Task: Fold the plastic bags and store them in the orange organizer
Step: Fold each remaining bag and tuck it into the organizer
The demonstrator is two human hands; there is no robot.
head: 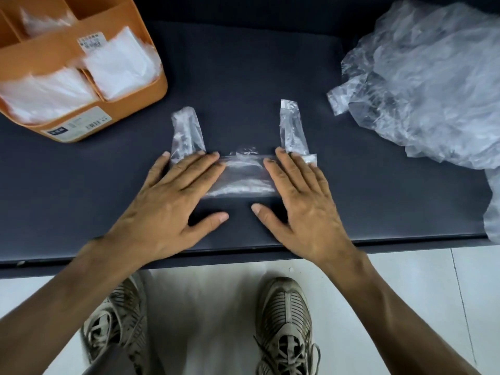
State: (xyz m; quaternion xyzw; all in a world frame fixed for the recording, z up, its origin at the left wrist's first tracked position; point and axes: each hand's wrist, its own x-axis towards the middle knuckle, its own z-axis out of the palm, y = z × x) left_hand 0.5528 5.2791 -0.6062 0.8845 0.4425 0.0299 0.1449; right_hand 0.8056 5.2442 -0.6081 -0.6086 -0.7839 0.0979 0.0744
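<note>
Both hands flat, fingers straight: left hand [173, 201] and right hand [303, 204] press folded plastic bag [243, 177] on desk [378, 185]; orange organizer [151, 96] far left

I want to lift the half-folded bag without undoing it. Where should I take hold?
Pinch the folded band at its two short ends, coming in from left and right where the left hand and right hand press; its handles are loose.

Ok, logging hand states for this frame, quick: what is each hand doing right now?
Left hand: open, fingers flat, pressing the left end of the folded plastic bag.
Right hand: open, fingers flat, pressing the bag's right end.
</note>
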